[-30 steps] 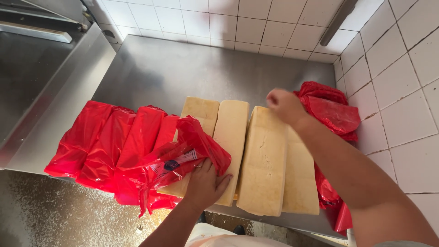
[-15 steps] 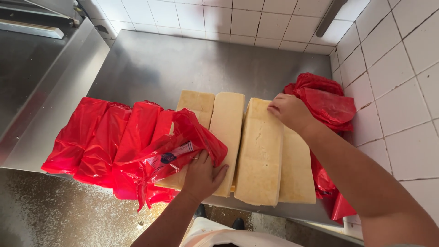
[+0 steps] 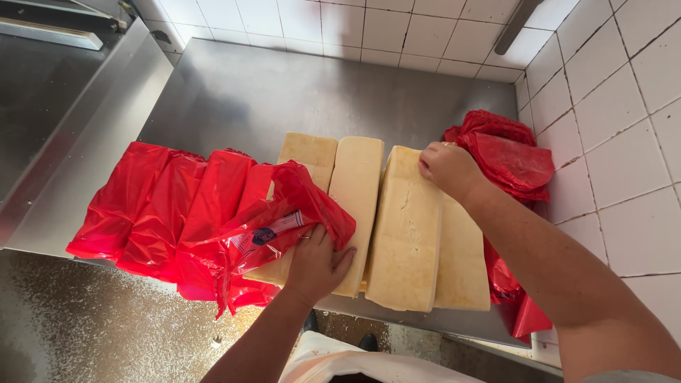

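Note:
Several long pale yellow cheese blocks (image 3: 404, 227) lie side by side on a steel table (image 3: 284, 92). My left hand (image 3: 316, 262) rests flat on the near end of one block (image 3: 358, 198), its fingers against a loose flap of red plastic wrap (image 3: 284, 220). My right hand (image 3: 447, 167) grips the far top edge of the third block. More blocks wrapped in red plastic (image 3: 152, 206) lie to the left of the bare ones.
Crumpled red plastic (image 3: 511, 159) is bunched against the white tiled wall (image 3: 610, 120) on the right. A sloped steel surface (image 3: 78, 142) borders the table on the left. Speckled floor (image 3: 92, 326) shows below the table edge.
My right hand has slid slightly toward me along the third block's far edge. My left hand stays on the block by the red wrap. The view has shifted a little.

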